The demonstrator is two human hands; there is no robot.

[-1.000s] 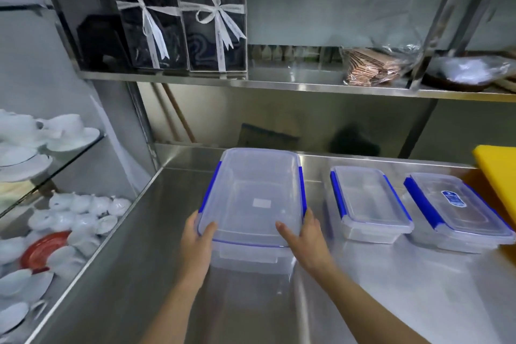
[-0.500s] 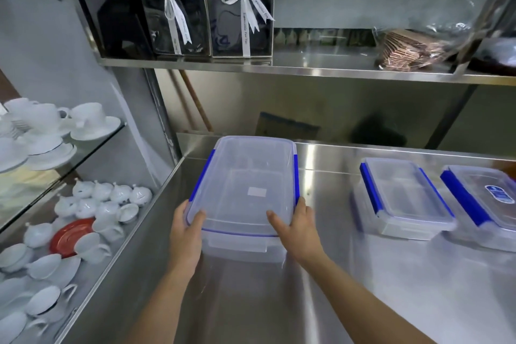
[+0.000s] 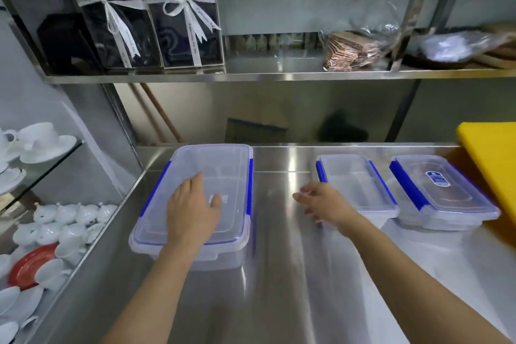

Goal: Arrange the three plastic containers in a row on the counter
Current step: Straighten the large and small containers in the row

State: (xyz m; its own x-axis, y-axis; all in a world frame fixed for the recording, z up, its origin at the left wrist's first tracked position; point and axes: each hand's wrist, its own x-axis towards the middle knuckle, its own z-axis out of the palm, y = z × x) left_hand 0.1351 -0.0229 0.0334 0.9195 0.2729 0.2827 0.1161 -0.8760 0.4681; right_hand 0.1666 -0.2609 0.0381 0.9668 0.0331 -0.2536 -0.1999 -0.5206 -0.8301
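Observation:
Three clear plastic containers with blue lid clips stand on the steel counter (image 3: 284,274). The large container (image 3: 223,170) is at the left, near the counter's left edge. My left hand (image 3: 192,215) lies flat on its lid, fingers spread, gripping nothing. A medium container (image 3: 357,184) sits to the right of the middle, and a third container (image 3: 444,195) with a blue label on its lid stands beside it at the far right. My right hand (image 3: 324,201) hovers open over the counter, just left of the medium container, and I cannot tell whether it touches it.
A yellow board (image 3: 491,162) lies at the counter's right end, touching the third container. A steel shelf (image 3: 279,74) above holds ribboned boxes and wrapped bags. White cups, teapots and a red saucer (image 3: 28,265) fill glass shelves at the left.
Both hands let go of the large container, which now rests on the counter. My left hand moved onto its lid and my right hand moved right toward the medium container.

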